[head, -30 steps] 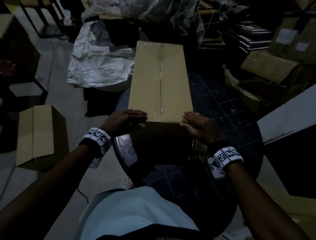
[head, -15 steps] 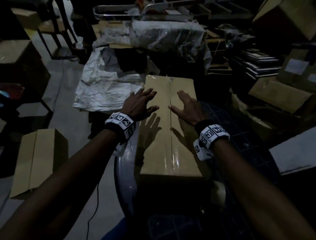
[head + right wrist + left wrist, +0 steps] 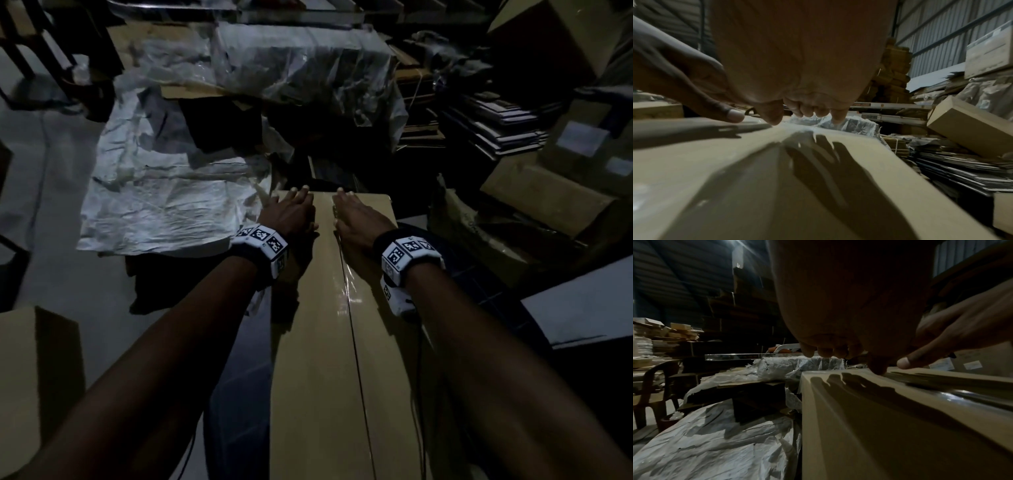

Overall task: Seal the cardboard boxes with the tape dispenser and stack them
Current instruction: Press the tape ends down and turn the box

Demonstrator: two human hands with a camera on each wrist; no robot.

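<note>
Head camera first: my left hand (image 3: 291, 214) and right hand (image 3: 358, 219) lie flat, fingers extended, at the far end of the cardboard box (image 3: 329, 359), either side of the taped seam (image 3: 349, 301); neither has hold of anything. I judge this the rub-down of the tape; next I'd need to grip the box for stacking. Left wrist view: fingertips (image 3: 825, 352) reach just past the far edge, thumb touching the top. Right wrist view: fingertips (image 3: 838, 119) likewise over the far edge, above crumpled plastic sheeting (image 3: 849, 125). Dim light hides the dispenser; I cannot find it anywhere. A second box (image 3: 37, 387) sits cut off at the left frame edge.
</note>
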